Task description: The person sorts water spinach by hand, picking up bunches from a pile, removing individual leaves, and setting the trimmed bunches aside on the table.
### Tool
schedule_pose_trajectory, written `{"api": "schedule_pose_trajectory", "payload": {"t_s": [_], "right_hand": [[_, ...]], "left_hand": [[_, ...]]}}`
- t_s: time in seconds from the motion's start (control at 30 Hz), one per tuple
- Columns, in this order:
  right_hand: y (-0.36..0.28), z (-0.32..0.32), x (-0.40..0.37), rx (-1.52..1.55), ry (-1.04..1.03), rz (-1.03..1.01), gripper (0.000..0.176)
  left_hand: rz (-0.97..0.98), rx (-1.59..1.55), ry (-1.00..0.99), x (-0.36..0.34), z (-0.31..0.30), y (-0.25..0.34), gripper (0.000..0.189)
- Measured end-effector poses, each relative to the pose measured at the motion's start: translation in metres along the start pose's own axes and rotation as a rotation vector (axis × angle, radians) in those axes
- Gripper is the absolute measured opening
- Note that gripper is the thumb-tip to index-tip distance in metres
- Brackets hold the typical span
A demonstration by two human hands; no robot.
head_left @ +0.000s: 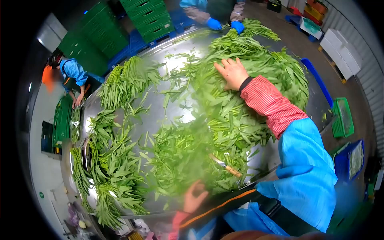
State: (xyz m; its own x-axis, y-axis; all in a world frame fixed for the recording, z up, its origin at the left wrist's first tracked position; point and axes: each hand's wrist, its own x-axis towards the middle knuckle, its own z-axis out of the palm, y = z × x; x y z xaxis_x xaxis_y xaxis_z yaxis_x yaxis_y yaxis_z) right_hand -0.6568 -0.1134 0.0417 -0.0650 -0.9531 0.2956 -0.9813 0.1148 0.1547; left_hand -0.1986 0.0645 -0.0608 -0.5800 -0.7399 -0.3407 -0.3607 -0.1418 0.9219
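Long-leaved greens resembling water spinach [248,116] lie in a big heap on the metal table [138,96]. My right hand [233,75] rests on top of this heap, palm down with fingers apart. Low in the view, my left hand [193,198] is at the near edge of a looser pile of greens [172,146]. Motion smears its fingers, and I cannot tell if they grip anything. Between my hands, a knife [232,171] with a wooden handle lies among the stems, close to the table's near edge. Part of its blade shows against the leaves.
Bunches of greens [122,162] line the left side. Across the table, a person's blue-gloved hands [226,26] handle stems; another person [74,74] bends at the left edge. Green crates [148,18] stand behind. A green basket [343,117] and blue crate [354,160] are at right.
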Motion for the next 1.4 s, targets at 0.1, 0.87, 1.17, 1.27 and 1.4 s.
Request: {"api": "schedule_pose_trajectory", "payload": {"t_s": [0.1,0.87,1.17,1.27,1.4], "right_hand": [[0.009,0.005,0.033,-0.045,-0.316,-0.017,0.102],[0.025,0.035,0.073,0.090,-0.453,-0.166,0.087],[0.032,0.028,0.061,0.505,-0.290,-0.162,0.066],[0.072,-0.002,0.074,0.806,-0.394,0.011,0.071],[0.126,-0.001,0.084,1.079,-0.400,0.174,0.083]], "left_hand": [[0.000,0.069,0.075,0.005,0.015,-0.002,0.059],[0.059,0.225,0.209,0.028,0.033,0.004,0.051],[0.097,0.199,0.132,0.036,0.030,0.024,0.048],[0.067,-0.008,0.013,0.056,0.030,0.028,0.050],[0.023,-0.366,-0.205,0.103,0.024,0.087,0.056]]}}
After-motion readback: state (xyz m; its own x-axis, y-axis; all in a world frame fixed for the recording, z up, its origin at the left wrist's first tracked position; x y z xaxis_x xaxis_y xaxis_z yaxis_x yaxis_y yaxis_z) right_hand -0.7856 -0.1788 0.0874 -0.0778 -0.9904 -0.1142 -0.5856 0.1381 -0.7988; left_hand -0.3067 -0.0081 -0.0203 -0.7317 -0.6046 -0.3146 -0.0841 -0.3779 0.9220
